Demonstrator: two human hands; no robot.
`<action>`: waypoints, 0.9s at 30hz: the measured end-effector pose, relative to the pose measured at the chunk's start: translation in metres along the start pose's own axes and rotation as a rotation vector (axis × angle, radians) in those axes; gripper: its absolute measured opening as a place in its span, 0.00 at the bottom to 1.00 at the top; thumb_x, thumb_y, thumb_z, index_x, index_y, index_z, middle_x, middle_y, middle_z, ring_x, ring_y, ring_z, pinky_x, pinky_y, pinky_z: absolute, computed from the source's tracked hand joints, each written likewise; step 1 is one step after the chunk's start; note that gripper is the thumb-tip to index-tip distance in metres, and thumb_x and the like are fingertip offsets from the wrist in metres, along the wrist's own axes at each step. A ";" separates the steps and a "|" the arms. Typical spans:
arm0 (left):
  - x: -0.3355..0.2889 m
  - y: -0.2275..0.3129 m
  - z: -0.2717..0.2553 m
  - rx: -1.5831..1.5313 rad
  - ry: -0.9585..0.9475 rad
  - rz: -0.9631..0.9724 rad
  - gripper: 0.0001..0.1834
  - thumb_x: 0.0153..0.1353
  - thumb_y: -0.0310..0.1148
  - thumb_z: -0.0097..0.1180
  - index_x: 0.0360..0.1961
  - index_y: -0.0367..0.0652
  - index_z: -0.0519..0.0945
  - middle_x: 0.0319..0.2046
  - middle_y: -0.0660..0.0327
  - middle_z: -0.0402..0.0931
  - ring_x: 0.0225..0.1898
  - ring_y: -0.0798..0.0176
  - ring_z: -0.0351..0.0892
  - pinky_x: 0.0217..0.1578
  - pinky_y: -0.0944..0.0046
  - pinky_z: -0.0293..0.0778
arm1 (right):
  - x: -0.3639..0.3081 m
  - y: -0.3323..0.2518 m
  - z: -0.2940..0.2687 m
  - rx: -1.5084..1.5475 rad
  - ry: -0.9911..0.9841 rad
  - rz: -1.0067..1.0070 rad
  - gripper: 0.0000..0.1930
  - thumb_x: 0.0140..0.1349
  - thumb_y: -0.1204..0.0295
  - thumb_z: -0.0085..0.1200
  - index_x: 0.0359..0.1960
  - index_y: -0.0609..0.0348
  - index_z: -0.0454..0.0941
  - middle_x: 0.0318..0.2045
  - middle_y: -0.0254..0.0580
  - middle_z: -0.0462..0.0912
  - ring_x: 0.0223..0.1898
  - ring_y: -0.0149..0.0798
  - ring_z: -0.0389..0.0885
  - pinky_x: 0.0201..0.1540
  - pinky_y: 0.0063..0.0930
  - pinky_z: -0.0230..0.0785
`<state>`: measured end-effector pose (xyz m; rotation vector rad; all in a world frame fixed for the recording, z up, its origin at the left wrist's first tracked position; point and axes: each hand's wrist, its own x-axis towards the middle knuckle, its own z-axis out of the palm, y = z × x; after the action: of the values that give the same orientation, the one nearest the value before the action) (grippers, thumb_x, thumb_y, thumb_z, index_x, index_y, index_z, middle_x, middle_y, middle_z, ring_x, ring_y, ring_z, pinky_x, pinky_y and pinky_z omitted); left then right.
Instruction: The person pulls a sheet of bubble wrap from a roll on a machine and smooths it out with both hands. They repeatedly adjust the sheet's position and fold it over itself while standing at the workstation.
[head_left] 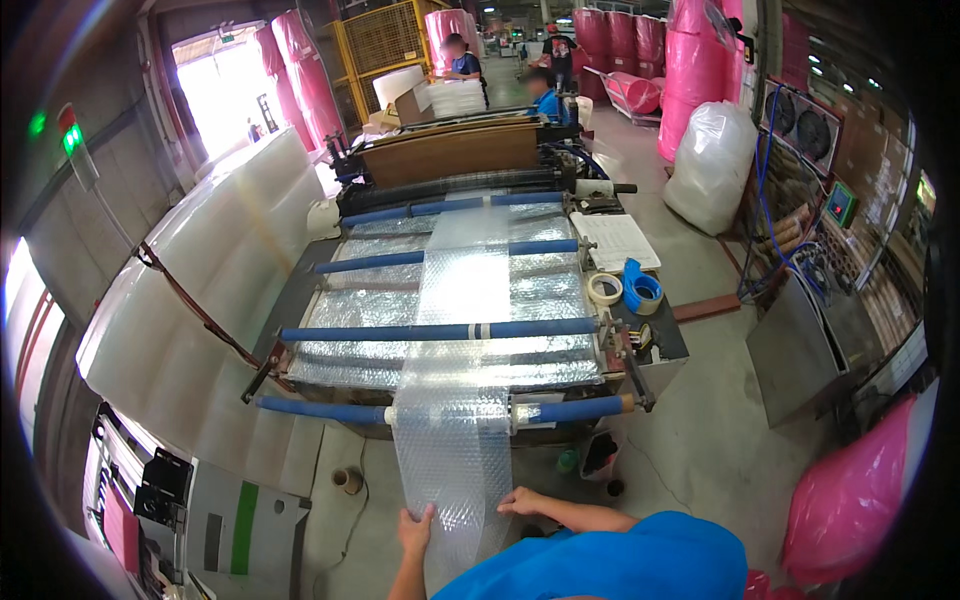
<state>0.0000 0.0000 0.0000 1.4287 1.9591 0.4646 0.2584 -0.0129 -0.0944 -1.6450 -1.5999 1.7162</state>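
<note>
A clear strip of bubble wrap [452, 440] runs from the machine over blue rollers and hangs down in front of me. My left hand [416, 530] grips its left edge, the thumb lying on top. At the right edge, my right hand [522, 502] pinches the sheet between closed fingers. Just beyond my hands, the strip passes over the nearest blue roller [580, 408], between two white collars. Below my sleeve, the lower end of the sheet is hidden.
The roller machine [330, 350] fills the middle. A white tape roll [604, 289] and a blue tape dispenser [642, 288] lie on its right side. Large bubble wrap rolls [200, 270] stand left. A cardboard tube [347, 481] is on the floor. Several people work at the back.
</note>
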 end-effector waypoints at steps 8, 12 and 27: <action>0.003 -0.036 0.024 -0.099 0.109 -0.027 0.29 0.48 0.49 0.49 0.35 0.29 0.65 0.31 0.42 0.70 0.35 0.46 0.70 0.37 0.57 0.65 | -0.010 -0.012 0.005 0.007 0.072 0.012 0.15 0.48 0.60 0.51 0.31 0.58 0.75 0.25 0.36 0.77 0.27 0.29 0.73 0.33 0.23 0.66; -0.014 -0.024 0.016 -0.071 0.138 -0.004 0.28 0.48 0.50 0.47 0.34 0.31 0.66 0.33 0.42 0.70 0.37 0.44 0.69 0.37 0.56 0.64 | -0.012 0.003 0.015 0.057 0.133 -0.058 0.15 0.49 0.60 0.51 0.31 0.59 0.75 0.24 0.36 0.77 0.25 0.28 0.72 0.31 0.22 0.65; -0.024 -0.036 -0.043 -0.112 -0.054 0.112 0.38 0.40 0.58 0.51 0.41 0.32 0.68 0.39 0.44 0.68 0.43 0.48 0.67 0.43 0.58 0.62 | -0.081 -0.054 0.106 0.398 0.786 -0.125 0.15 0.54 0.63 0.43 0.29 0.65 0.70 0.22 0.41 0.76 0.22 0.30 0.74 0.27 0.22 0.65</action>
<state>-0.0505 -0.0308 0.0160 1.4695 1.7887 0.5710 0.1710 -0.1108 -0.0353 -1.6561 -0.8953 1.0192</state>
